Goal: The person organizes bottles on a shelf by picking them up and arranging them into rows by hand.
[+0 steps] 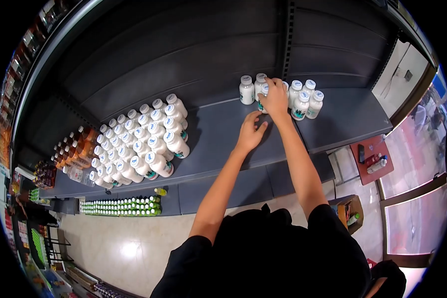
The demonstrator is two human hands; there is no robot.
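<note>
My right hand (275, 99) is curled over a white bottle (264, 91) with a white cap, in the group on the right part of the dark shelf (218, 131). Its fingers are bent round the bottle's top and side. Just left of it and lower, my left hand (252, 131) is over the shelf's front part, fingers apart, holding nothing. Another white bottle (246, 90) stands behind at the left of this group. More bottles (300, 106) stand close together to the right of my right hand.
A large block of white bottles (139, 144) fills the shelf's left part, beside orange-brown bottles (84, 144). Green bottles (121, 206) line a lower shelf. At right are a red stool (371, 171) with items and a cardboard box (353, 213). Another person (35, 211) is far left.
</note>
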